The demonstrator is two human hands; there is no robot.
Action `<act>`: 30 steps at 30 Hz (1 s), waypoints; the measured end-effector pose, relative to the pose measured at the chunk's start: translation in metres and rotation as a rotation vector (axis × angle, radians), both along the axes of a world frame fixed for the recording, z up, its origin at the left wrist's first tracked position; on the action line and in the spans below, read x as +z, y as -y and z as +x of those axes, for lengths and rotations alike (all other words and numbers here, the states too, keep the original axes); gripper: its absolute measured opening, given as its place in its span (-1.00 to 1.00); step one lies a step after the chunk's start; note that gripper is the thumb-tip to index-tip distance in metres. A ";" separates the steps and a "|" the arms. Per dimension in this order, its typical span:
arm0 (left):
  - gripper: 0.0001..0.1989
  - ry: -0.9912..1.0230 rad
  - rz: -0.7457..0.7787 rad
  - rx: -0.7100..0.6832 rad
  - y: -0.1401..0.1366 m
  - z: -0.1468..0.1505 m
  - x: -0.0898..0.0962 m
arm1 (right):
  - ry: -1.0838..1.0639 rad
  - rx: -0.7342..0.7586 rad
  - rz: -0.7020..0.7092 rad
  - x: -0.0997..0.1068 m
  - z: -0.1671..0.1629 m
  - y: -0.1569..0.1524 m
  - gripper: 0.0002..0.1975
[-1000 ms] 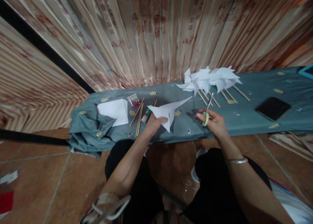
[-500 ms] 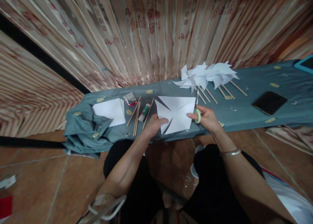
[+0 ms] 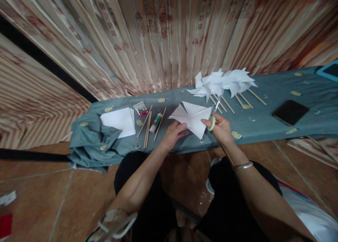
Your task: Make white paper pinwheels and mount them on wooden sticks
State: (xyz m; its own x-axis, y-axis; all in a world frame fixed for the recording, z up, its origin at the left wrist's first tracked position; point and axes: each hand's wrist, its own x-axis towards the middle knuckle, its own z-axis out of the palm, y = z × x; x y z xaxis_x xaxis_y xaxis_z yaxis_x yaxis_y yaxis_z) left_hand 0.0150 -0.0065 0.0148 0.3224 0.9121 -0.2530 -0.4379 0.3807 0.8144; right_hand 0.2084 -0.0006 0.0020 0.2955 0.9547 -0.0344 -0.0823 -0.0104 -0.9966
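A white square sheet of paper (image 3: pixel 195 120), slit inward from its corners, is held up over the bench between my hands. My left hand (image 3: pixel 174 133) pinches its lower left part, thumb on top. In my right hand (image 3: pixel 221 129) are scissors (image 3: pixel 212 123) with pale green handles, their blades pointing up and away. The right thumb also presses on the paper's right edge. Just beyond the scissors lie several white paper pinwheels (image 3: pixel 224 81) on wooden sticks, overlapping in a row.
Left on the cloth-covered bench (image 3: pixel 260 127) are a stack of white paper (image 3: pixel 118 120), a small box of pins (image 3: pixel 141 109), several wooden sticks (image 3: pixel 148 129) and a glue stick (image 3: pixel 156 123). A black phone (image 3: pixel 290 112) lies right. A patterned curtain (image 3: pixel 169 41) hangs behind.
The paper has turned and tilted between my hands. My left hand has shifted right along its lower edge. The scissors now angle more to the right, with my right hand slightly further left.
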 end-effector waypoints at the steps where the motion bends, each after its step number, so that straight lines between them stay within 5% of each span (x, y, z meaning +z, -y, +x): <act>1: -0.45 -0.038 0.006 0.018 0.001 0.003 -0.003 | 0.002 0.011 0.002 0.000 -0.002 0.000 -0.54; 12: -0.73 -0.244 0.145 0.294 -0.012 0.009 -0.022 | -0.012 0.129 -0.083 0.008 -0.018 0.006 -0.50; 19: -0.78 -0.348 0.245 0.508 -0.032 -0.014 -0.009 | 0.064 0.587 -0.240 0.014 -0.016 0.037 -0.46; 23: -0.79 -0.334 0.247 0.528 -0.033 -0.019 -0.005 | 0.106 0.775 -0.310 0.014 -0.021 0.046 -0.46; 30: -0.83 -0.324 0.252 0.481 -0.028 -0.013 -0.002 | 0.111 0.797 -0.320 0.013 -0.030 0.044 -0.46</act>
State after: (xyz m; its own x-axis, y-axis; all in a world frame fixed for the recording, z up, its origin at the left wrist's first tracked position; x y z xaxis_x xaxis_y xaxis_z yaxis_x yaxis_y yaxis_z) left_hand 0.0019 0.0213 0.0128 -0.1958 0.9803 -0.0279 -0.2289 -0.0180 0.9733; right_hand 0.1788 -0.0443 0.0147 -0.4400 0.8280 -0.3475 0.1660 -0.3053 -0.9377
